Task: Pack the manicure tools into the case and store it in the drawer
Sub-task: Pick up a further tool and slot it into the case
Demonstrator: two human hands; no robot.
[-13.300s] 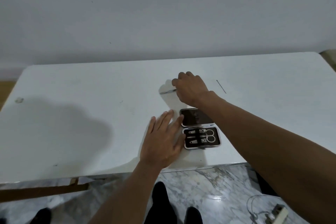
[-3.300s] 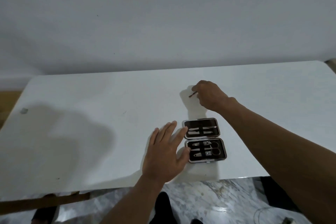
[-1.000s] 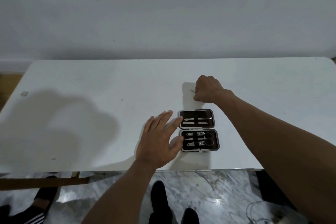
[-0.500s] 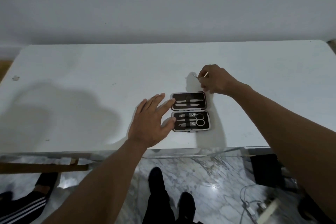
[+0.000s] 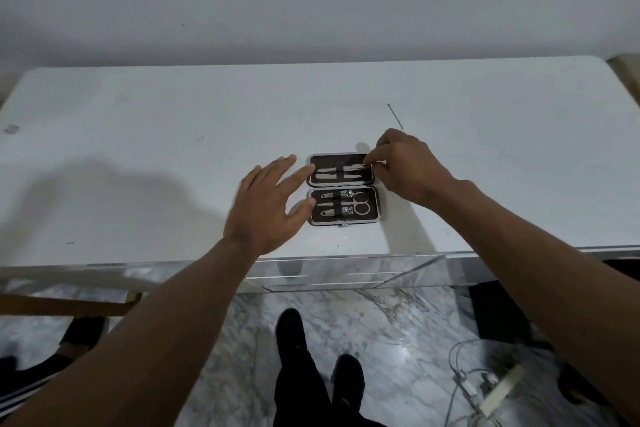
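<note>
Case lies opened flat on the white desk, near the desk's 6 o'clock edge, with its two dark-lined halves side by side along the 12-to-6 line. The 6 o'clock half carries two clippers and a pair of scissors under a strap. The 12 o'clock half carries pale slim pieces under its own strap.

Along the top of that far half lies a slim tool. The right hand comes in from 3 o'clock and its grip is pressed together on the tool's 3 o'clock end, thumb and forefinger pinching it at the case's rim. Whether the tool sits under the strap cannot be told.

The left hand lies at 9 o'clock of the case, its grip spread and holding nothing. The fingers are straight, with the forefinger tip against the far half's edge and the thumb tip against the near half's edge.

At 1 o'clock from the case, apart from it, a thin pin lies on the desk. A small grey mark sits far off at 9 o'clock.

Below the desk's mirrored front is a marble floor with the person's black shoes. At 5 o'clock lie a white cable and a pale plug block. At 7 o'clock is a striped trouser leg.
</note>
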